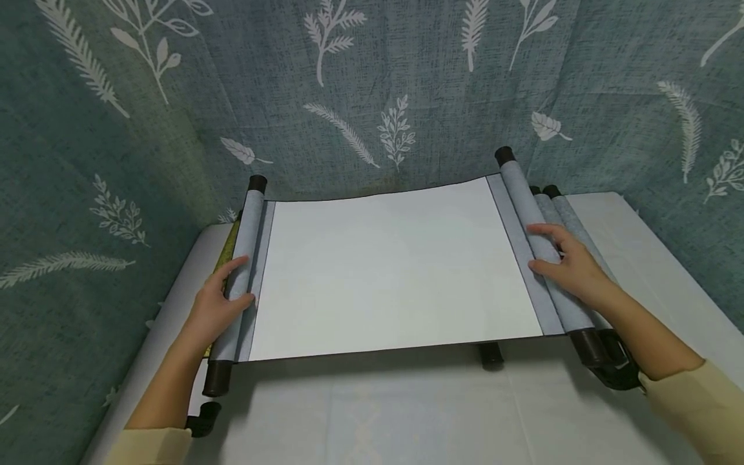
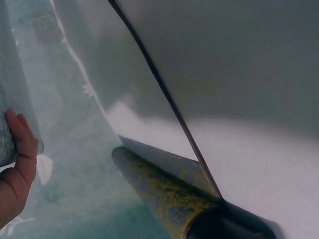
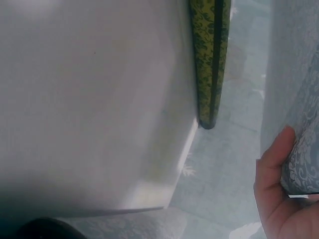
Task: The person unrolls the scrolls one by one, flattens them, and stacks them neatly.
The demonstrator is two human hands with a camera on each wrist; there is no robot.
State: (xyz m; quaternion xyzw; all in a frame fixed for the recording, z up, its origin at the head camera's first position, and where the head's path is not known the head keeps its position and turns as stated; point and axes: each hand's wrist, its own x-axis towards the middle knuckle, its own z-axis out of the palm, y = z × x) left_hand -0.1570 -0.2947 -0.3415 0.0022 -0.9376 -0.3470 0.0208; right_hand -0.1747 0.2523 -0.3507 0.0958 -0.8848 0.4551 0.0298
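Head view: the scroll is spread out above the white table, toward its far edge, with a shadow falling on the tabletop below. Left hand has its thumb and fingers clamped on the left roller, near the table's left edge; right hand grips the right roller, beside some spare grey rolls on the right-edge side. My worry: the right end sits a bit higher and the long sides look slack, so an uneven tug could crease the sheet, and if either grip loosened, that roller might drop or spin out more paper. Looks-wise it's nice: plain white middle, grey-blue borders, dark knobs.

Left wrist view: fingers are wrapped on the grey-blue roller at the frame's side. Below, a yellow patterned roll lies right at the table's edge. I'd guess one bump from the scroll coming down could send it over.

Right wrist view: thumb and fingers are curled round the roller, whose pale floral pattern shows up well. Yellow roll's tip is by a table corner. The dark blob low down is too blurry to call.
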